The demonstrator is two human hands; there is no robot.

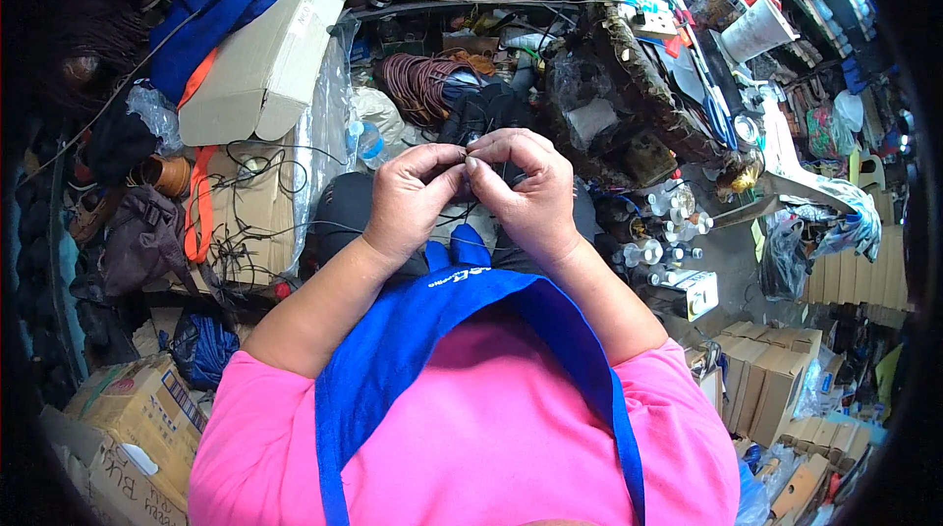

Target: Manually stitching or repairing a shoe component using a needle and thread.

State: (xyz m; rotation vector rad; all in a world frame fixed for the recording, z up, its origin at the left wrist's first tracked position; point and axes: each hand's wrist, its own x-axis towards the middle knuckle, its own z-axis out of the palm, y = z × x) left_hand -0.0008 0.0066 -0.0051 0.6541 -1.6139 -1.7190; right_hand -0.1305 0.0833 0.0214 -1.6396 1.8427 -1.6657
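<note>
In front of my chest, my left hand [408, 194] and my right hand [530, 190] meet with their fingertips nearly touching. Each one is closed in a pinch of thumb and forefinger. Something thin and dark shows at the fingertips, too small to make out. Below them lies my lap, in dark cloth, with the blue apron [368, 369] hanging from my neck. Loose black cords [236, 256] lie tangled on a cardboard surface to the left of my left hand. A clear bottle with a blue band [369, 143] stands just beyond that hand.
A folded cardboard piece [260, 59] and blue cloth [201, 20] lie far left. Ahead is a coil of brown cord [422, 86]. To the right stand a cluttered, worn-edged tray [668, 128], several small bottles [643, 252] and stacked cardboard boxes [766, 369]. A white cup [758, 32] is beyond.
</note>
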